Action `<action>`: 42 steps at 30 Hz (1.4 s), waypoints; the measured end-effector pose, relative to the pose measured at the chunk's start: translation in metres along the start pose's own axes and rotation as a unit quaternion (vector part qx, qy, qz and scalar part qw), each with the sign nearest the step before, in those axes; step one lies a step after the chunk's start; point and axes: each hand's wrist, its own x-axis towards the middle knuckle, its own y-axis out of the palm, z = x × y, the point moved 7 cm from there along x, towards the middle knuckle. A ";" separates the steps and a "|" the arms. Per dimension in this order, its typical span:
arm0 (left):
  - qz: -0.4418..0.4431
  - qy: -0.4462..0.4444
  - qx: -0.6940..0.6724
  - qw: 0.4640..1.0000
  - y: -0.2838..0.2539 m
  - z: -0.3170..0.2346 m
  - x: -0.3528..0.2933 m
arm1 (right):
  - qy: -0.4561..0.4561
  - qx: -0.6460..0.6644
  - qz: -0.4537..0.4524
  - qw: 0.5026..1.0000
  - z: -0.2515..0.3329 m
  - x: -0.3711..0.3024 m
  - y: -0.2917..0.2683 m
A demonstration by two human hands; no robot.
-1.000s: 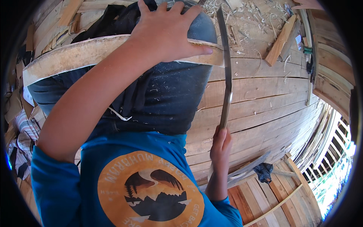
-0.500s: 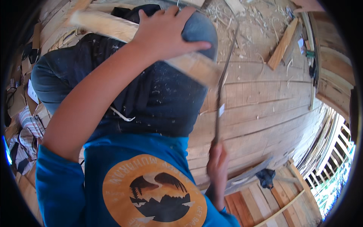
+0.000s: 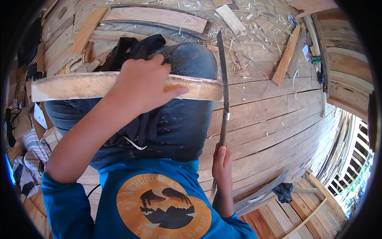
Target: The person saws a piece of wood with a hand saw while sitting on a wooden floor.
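Across my lap lies a pale wooden board (image 3: 71, 85), slightly curved, with bark-like brown patches. My left hand (image 3: 145, 81) is wrapped over it near its middle, thumb along the near side. My right hand (image 3: 222, 163) grips the long wooden handle of a long-bladed knife (image 3: 224, 75), with a light metal collar where blade meets handle. The blade points away from me, upright in the picture, right beside the board's right end. Whether it touches the wood I cannot tell.
Beyond my knees, wood shavings (image 3: 254, 51) litter the plank floor (image 3: 274, 103). Loose boards (image 3: 159, 18) lie at the far side, another plank (image 3: 288, 55) at far right. A wooden panel (image 3: 350, 63) stands on the right. Cloth (image 3: 34, 143) and boxes sit at left.
The board has swung from a slant to nearly level and shifted left and nearer, my left hand moving with it. The knife has moved slightly left and stands straighter.
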 end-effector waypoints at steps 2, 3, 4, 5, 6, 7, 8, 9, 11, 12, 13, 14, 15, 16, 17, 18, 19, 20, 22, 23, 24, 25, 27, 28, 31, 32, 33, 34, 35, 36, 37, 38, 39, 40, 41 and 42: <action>0.055 0.035 0.004 0.998 0.002 -0.007 0.001 | 0.002 0.007 -0.006 1.000 0.005 0.003 -0.002; 0.031 0.061 -0.007 0.998 0.000 -0.014 0.004 | 0.001 0.007 -0.010 1.000 0.007 0.005 -0.006; 0.006 0.088 -0.017 0.996 0.001 -0.021 0.008 | -0.006 -0.003 -0.010 1.000 0.007 0.006 -0.007; -0.020 0.114 -0.028 0.993 0.003 -0.027 0.011 | -0.013 -0.014 -0.009 1.000 0.005 0.007 -0.008; -0.031 0.112 -0.033 0.993 0.009 -0.030 0.014 | -0.018 -0.024 -0.009 0.999 0.003 0.008 -0.010; -0.042 0.110 -0.038 0.992 0.015 -0.033 0.016 | -0.017 -0.039 -0.011 0.999 0.004 0.010 -0.014; -0.053 0.109 -0.043 0.992 0.018 -0.034 0.018 | -0.015 -0.053 -0.013 0.998 0.007 0.013 -0.017; -0.072 0.105 -0.035 0.991 0.020 -0.034 0.017 | -0.010 -0.070 -0.015 0.997 0.007 0.013 -0.022; -0.111 0.097 -0.018 0.989 0.023 -0.034 0.015 | -0.003 -0.090 0.000 0.996 0.008 0.013 -0.030; -0.102 0.091 -0.015 0.990 0.024 -0.036 0.015 | 0.001 -0.097 0.010 0.995 0.010 0.010 -0.032; -0.094 0.086 -0.011 0.992 0.025 -0.037 0.015 | 0.010 -0.104 0.010 0.994 0.013 0.004 -0.035; -0.085 0.081 -0.007 0.993 0.025 -0.038 0.014 | 0.018 -0.111 0.010 0.994 0.017 -0.005 -0.039; -0.083 0.075 -0.010 0.994 0.024 -0.037 0.013 | 0.025 -0.116 0.012 0.993 0.021 -0.014 -0.042; -0.082 0.069 -0.012 0.994 0.023 -0.036 0.012 | 0.026 -0.111 0.009 0.993 0.021 -0.024 -0.045; -0.081 0.063 -0.014 0.995 0.024 -0.035 0.011 | 0.026 -0.106 0.005 0.994 0.019 -0.035 -0.048; -0.083 0.073 -0.012 0.994 0.024 -0.037 0.010 | 0.031 -0.099 -0.002 0.995 0.017 -0.044 -0.051; -0.086 0.083 -0.011 0.993 0.025 -0.039 0.010 | 0.033 -0.106 0.004 0.994 0.017 -0.046 -0.051; -0.088 0.093 -0.010 0.992 0.027 -0.041 0.008 | 0.035 -0.113 0.010 0.993 0.016 -0.047 -0.050; -0.095 0.084 -0.009 0.992 0.026 -0.041 0.012 | 0.027 -0.112 -0.001 0.993 0.023 -0.036 -0.047; -0.097 0.078 -0.009 0.992 0.027 -0.041 0.013 | 0.023 -0.106 -0.010 0.994 0.029 -0.023 -0.042; -0.108 0.079 -0.003 0.991 0.029 -0.042 0.012 | 0.025 -0.102 -0.014 0.994 0.030 -0.015 -0.038; -0.119 0.081 0.002 0.990 0.028 -0.042 0.014 | 0.016 -0.104 -0.017 0.994 0.030 -0.007 -0.035; -0.131 0.088 0.004 0.987 0.026 -0.040 0.016 | -0.006 -0.107 -0.019 0.994 0.030 0.002 -0.030; -0.118 0.080 0.003 0.990 0.030 -0.042 0.013 | 0.006 -0.108 -0.016 0.994 0.026 -0.004 -0.031; -0.097 0.065 0.003 0.993 0.029 -0.043 0.011 | 0.039 -0.089 -0.017 0.995 0.021 -0.036 -0.039; -0.098 0.069 -0.001 0.993 0.026 -0.042 0.014 | 0.050 -0.090 -0.016 0.995 0.023 -0.050 -0.043; -0.096 0.077 -0.007 0.992 0.026 -0.044 0.015 | 0.065 -0.090 -0.018 0.994 0.023 -0.066 -0.048; -0.102 0.078 -0.003 0.992 0.026 -0.045 0.013 | 0.081 -0.090 -0.020 0.992 0.022 -0.073 -0.050; -0.107 0.080 0.001 0.991 0.027 -0.045 0.012 | 0.075 -0.097 -0.012 0.992 0.021 -0.073 -0.051; -0.113 0.082 0.004 0.990 0.027 -0.045 0.010 | 0.070 -0.104 -0.004 0.992 0.021 -0.070 -0.051; -0.112 0.083 0.003 0.990 0.027 -0.044 0.009 | 0.064 -0.111 0.004 0.992 0.021 -0.066 -0.049; -0.114 0.092 0.000 0.989 0.026 -0.046 0.010 | 0.051 -0.109 -0.017 0.993 0.025 -0.057 -0.047; -0.113 0.095 -0.003 0.989 0.027 -0.045 0.009 | 0.039 -0.110 -0.032 0.993 0.031 -0.041 -0.040; -0.125 0.091 -0.001 0.988 0.027 -0.044 0.009 | 0.027 -0.112 -0.043 0.992 0.034 -0.028 -0.036; -0.138 0.087 0.000 0.987 0.026 -0.042 0.012 | 0.027 -0.109 -0.042 0.993 0.033 -0.020 -0.034; -0.150 0.077 0.005 0.986 0.024 -0.038 0.013 | 0.023 -0.105 -0.035 0.994 0.032 -0.012 -0.031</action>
